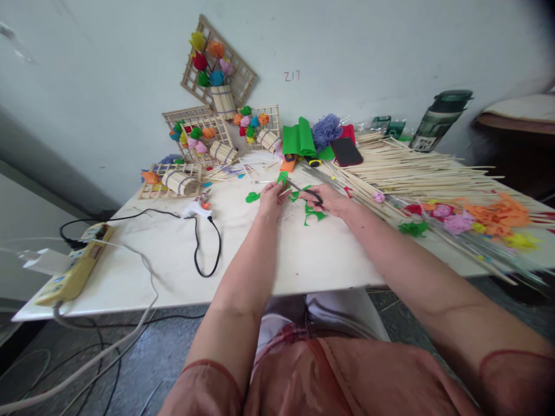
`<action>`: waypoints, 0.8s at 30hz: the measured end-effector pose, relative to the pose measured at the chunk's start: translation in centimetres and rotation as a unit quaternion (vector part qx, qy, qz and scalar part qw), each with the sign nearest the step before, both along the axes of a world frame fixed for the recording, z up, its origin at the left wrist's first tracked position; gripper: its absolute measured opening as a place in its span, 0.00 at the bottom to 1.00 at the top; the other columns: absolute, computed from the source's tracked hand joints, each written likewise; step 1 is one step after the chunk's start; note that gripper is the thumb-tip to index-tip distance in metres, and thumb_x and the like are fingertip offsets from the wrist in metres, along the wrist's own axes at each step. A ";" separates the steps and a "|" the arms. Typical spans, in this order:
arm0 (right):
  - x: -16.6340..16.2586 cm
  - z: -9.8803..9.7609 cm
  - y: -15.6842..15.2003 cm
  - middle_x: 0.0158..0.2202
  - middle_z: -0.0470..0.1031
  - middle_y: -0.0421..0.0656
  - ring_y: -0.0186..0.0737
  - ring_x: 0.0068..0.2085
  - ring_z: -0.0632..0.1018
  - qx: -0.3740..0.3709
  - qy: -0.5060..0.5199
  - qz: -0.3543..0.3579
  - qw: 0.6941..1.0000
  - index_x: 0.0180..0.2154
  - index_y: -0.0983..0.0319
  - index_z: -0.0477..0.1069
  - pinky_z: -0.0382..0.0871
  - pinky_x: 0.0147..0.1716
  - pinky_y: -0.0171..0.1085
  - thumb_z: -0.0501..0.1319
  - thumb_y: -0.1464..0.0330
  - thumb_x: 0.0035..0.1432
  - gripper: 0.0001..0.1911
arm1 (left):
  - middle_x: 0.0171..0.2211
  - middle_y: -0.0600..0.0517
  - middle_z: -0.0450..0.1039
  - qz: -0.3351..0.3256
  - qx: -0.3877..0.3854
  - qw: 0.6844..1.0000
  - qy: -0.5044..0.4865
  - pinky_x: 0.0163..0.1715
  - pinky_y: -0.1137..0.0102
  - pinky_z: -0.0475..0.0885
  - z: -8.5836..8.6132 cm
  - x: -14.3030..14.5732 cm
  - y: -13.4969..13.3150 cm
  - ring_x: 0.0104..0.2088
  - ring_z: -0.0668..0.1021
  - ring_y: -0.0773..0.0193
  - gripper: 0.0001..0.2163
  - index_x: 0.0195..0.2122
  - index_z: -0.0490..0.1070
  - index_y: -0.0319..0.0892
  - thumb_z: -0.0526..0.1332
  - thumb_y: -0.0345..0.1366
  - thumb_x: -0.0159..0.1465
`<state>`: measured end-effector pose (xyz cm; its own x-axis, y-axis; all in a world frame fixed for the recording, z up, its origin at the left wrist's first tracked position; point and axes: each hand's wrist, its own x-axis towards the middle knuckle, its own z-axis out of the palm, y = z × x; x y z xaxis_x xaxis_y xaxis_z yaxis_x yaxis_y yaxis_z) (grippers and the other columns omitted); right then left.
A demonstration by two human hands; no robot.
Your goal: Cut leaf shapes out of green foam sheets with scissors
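My left hand [272,198] pinches a small piece of green paper [282,177], which sticks up past the fingertips. In my right hand [326,199] are dark-handled scissors [299,186], their blades pointing left to the green piece. Whether the blades are apart is too small to tell. Green scraps [314,215] lie on the table under and beside my right hand. Left of my left hand rests a cut green piece [252,197] with a rounded outline.
Behind my hands are a green roll [299,137], purple yarn [326,130] and a phone [347,151]. Thin sticks [416,167] and coloured paper flowers [459,222] spread to the right. A glue gun [198,208] and a power strip [78,266] with cables lie left.
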<state>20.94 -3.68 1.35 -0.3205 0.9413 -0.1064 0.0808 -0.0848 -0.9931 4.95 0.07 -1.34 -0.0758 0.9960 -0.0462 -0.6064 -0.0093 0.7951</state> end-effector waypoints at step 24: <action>0.8 -1.1 1.0 0.15 0.62 0.34 0.24 0.13 0.59 0.021 0.012 0.018 1.000 0.27 0.65 0.67 0.47 0.09 0.27 0.68 0.63 0.52 0.14 | 0.26 0.50 0.77 -0.063 -0.016 0.998 0.022 0.48 0.62 0.75 0.4 -0.1 -0.6 0.39 0.82 0.59 0.08 0.26 0.67 0.39 0.68 0.29 0.55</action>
